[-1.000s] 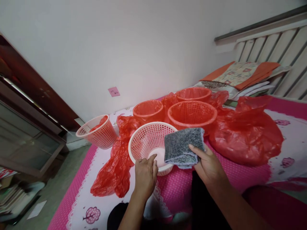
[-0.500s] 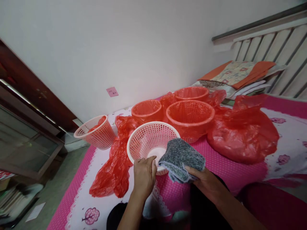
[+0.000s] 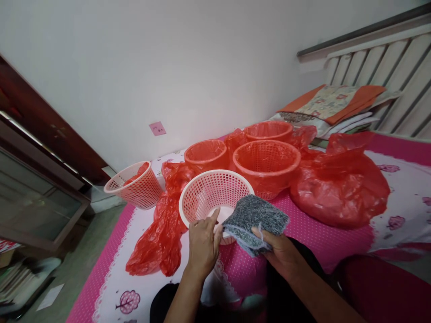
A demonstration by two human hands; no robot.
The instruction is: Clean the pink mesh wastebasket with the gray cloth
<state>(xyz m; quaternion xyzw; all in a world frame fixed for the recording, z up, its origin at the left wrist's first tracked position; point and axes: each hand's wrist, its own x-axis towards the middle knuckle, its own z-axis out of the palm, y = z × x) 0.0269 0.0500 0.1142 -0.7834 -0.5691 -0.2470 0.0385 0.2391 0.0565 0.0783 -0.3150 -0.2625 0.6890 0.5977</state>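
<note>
A pale pink perforated plastic basket (image 3: 191, 193) stands in front of me with its open top tilted toward me. My left hand (image 3: 204, 246) grips its near rim, the index finger stretched out over the inside. In my right hand (image 3: 279, 251) is a folded grey cloth (image 3: 259, 215), pinched with the thumb on top; the fingers below are hidden. The cloth's left corner lies over the basket's near right rim, close to my left thumb. A loose pale thread or edge shows by my right thumb.
Behind stand red-lined baskets (image 3: 267, 172). At left are another pink basket (image 3: 144, 190) and a crumpled red plastic bag (image 3: 156, 246). A full-looking red bag (image 3: 340, 188) sits at right, near folded textiles (image 3: 336, 103). A pink patterned cover (image 3: 313, 220) lies underneath.
My left index finger has lifted and straightened over the basket. My right thumb has shifted left along the cloth. The basket has moved very slightly to the right.
</note>
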